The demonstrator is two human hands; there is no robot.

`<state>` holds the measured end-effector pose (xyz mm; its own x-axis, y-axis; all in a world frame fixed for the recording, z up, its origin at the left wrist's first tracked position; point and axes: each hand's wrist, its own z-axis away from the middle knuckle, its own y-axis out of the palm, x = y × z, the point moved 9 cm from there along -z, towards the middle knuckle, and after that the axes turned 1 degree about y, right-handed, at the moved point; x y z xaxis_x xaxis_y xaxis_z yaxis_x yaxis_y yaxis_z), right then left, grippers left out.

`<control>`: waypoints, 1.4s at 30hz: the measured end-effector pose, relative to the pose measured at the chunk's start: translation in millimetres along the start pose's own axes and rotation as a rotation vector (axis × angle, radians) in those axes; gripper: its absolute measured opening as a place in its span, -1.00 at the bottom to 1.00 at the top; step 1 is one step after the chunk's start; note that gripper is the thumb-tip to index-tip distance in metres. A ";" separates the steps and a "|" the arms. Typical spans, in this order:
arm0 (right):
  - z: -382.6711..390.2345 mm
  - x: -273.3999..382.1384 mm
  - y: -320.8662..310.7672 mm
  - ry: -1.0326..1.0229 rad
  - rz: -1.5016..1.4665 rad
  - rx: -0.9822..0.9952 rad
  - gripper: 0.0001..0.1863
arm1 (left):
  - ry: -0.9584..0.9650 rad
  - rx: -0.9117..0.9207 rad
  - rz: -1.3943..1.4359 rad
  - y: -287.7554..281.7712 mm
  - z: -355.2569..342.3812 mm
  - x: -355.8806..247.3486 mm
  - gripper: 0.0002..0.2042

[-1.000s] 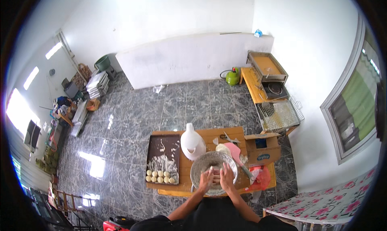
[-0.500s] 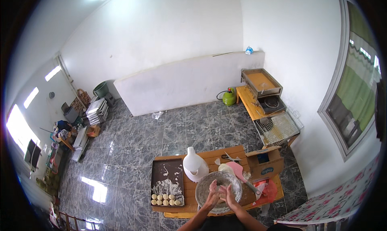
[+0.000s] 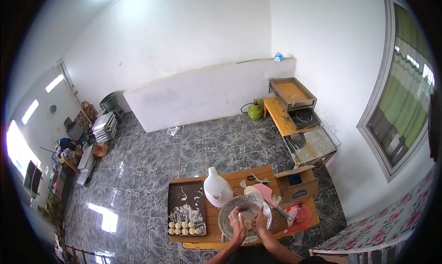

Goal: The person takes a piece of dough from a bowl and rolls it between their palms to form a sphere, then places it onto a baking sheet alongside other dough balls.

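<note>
White walls (image 3: 184,34) and dark marbled floor tiles (image 3: 147,172) surround our wooden table (image 3: 212,218), with a speckled metal bowl (image 3: 246,202) directly before us. Our left hand (image 3: 237,225) and right hand (image 3: 261,221), nearly together half a second ago, have parted slightly over the bowl; we judge this handwork mid-way. The left is loosely cupped, its fingers not closed; the right curls inward, and we cannot tell whether it clasps anything. Pale ridged dough pieces (image 3: 185,225) sit in two rows on a dark tray (image 3: 186,190), left of the bowl.
</note>
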<state>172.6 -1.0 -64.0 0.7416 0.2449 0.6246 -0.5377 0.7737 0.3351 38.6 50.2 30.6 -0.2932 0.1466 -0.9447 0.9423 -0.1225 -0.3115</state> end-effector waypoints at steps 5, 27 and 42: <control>0.4 -1.2 -0.9 -0.280 0.371 -0.048 -0.36 | -0.606 0.300 0.674 49.0 16.6 63.6 -0.37; 56.2 41.1 67.0 -0.405 0.365 0.195 -0.38 | -0.834 -0.058 1.043 54.1 -26.9 27.8 -0.44; 7.6 41.7 69.2 -0.172 0.146 0.179 -0.34 | -0.311 0.062 1.078 57.6 -40.8 -8.7 -0.57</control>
<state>163.3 58.3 -9.4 0.5803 0.2320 0.7806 -0.7074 0.6185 0.3420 102.0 81.9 25.0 0.6343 -0.3153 -0.7058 0.7213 -0.0872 0.6872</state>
